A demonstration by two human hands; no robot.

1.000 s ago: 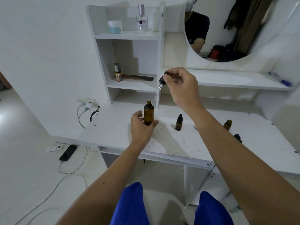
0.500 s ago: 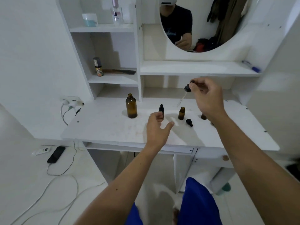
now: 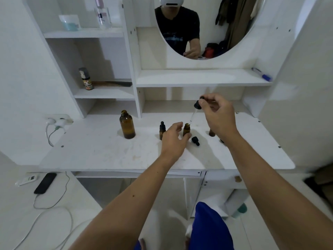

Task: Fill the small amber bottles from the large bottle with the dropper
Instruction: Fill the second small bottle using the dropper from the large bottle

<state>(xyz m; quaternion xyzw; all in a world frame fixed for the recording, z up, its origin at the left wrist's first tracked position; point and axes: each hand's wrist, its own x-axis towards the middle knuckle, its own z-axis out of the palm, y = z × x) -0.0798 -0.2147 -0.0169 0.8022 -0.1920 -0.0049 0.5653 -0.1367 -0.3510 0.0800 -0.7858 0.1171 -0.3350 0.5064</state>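
Dropper tip above open sm. bottle

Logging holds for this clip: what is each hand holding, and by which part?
Right hand pinches the dropper by its black bulb. Left hand is open beside the small open bottle, holding nothing.

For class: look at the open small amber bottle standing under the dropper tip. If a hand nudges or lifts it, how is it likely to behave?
The open small amber bottle is narrow and tall for its base, so a sideways nudge would probably tip it. It looks like glass: likely rigid, smooth, and breakable if knocked off the desk. With no cap on, tipping could spill any contents; the left hand beside it seems ready to steady it.
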